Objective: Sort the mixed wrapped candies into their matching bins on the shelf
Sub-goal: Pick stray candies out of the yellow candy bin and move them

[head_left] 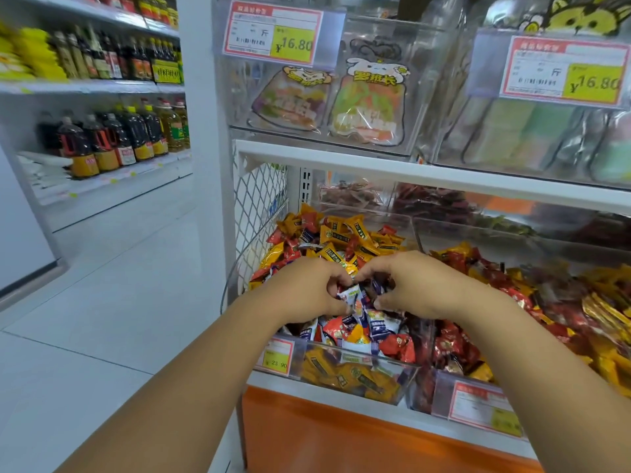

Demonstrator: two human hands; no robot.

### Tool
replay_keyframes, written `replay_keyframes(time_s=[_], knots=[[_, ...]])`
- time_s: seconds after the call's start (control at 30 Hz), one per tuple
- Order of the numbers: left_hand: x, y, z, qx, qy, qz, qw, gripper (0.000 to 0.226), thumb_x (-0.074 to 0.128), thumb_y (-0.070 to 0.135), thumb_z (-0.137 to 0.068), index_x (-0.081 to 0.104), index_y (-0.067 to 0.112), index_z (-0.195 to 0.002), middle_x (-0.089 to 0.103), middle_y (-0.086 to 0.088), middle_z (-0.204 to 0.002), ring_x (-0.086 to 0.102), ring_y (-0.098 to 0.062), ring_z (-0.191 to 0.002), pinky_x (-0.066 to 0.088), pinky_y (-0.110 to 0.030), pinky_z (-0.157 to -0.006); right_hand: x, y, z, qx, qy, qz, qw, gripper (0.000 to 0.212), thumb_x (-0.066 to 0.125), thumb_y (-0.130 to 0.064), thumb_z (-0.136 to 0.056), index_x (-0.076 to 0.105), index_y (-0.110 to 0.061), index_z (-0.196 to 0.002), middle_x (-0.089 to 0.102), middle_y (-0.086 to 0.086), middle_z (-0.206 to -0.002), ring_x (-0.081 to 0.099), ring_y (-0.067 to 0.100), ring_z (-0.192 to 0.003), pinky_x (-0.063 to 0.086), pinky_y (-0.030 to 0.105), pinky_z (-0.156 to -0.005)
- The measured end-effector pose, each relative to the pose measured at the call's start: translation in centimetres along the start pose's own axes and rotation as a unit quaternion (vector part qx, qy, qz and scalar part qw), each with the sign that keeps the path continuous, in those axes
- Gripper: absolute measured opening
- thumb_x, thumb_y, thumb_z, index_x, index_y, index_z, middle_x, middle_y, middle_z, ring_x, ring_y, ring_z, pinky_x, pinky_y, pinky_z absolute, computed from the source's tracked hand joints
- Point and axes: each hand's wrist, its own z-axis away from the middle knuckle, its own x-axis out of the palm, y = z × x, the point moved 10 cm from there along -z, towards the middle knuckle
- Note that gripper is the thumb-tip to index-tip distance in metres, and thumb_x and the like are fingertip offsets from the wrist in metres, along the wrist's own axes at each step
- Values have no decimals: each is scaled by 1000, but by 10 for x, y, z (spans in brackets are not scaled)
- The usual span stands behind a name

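A clear bin [392, 365] on the lower shelf is heaped with mixed wrapped candies [341, 237] in yellow, red and white-blue wrappers. Both my hands are over its front half. My left hand [307, 291] has its fingers curled round a few white-blue candies [351, 295]. My right hand [409, 285] faces it, thumb and fingers curled round dark and white-blue candies in the same cluster. A second clear bin [478, 387] to the right holds mostly red and yellow candies [512, 285].
Price tags [278, 356] hang on the bin fronts. The white shelf board [409, 165] above carries clear boxes of bagged sweets [365, 107]. A wire mesh panel [259, 199] closes the left side. Bottles [112, 138] fill the aisle shelves at left, above a pale tiled floor.
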Motion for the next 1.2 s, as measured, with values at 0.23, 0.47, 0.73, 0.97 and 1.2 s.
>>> replay_keyframes(time_s=[0.23, 0.47, 0.73, 0.97, 1.2], knots=[[-1, -1, -1, -6, 14, 21, 1000, 27, 74, 32, -83, 71, 21, -108, 67, 5, -90, 62, -12, -81, 44, -23, -67, 20, -10, -8, -17, -40, 65, 997, 65, 72, -31, -83, 43, -35, -141, 54, -4, -138, 50, 19, -122, 41, 28, -90], [-14, -10, 5, -12, 25, 54, 998, 16, 71, 32, -85, 69, 20, -97, 67, 4, -87, 64, -15, -82, 53, -35, -74, 24, -14, -2, -12, -71, 88, 994, 85, 74, -48, -77, 28, -32, -146, 57, -3, -128, 53, 20, -110, 36, 26, -78], [-39, -20, 14, -24, 71, 66, 995, 12, 61, 36, -92, 55, 25, -91, 70, -1, -85, 63, -18, -80, 45, -32, -68, 16, -12, -1, -19, -35, 29, 999, 39, 68, -10, -82, 63, -27, -117, 60, -4, -111, 54, 12, -84, 43, 24, -63], [-46, -18, 22, -20, 52, 85, 995, 16, 61, 33, -93, 59, 29, -108, 73, 9, -84, 68, 0, -80, 50, -30, -82, 35, -23, 6, -24, -130, 66, 989, 56, 70, -26, -85, 47, -47, -132, 55, -16, -106, 51, 9, -80, 42, 26, -63], [-33, -18, 25, -32, 3, 66, 997, 27, 60, 32, -93, 64, 33, -120, 74, 4, -91, 67, 1, -71, 54, -26, -64, 29, -22, 0, -32, -61, 32, 997, 25, 73, -20, -83, 65, -27, -106, 56, -8, -89, 52, 11, -78, 34, 20, -56]])
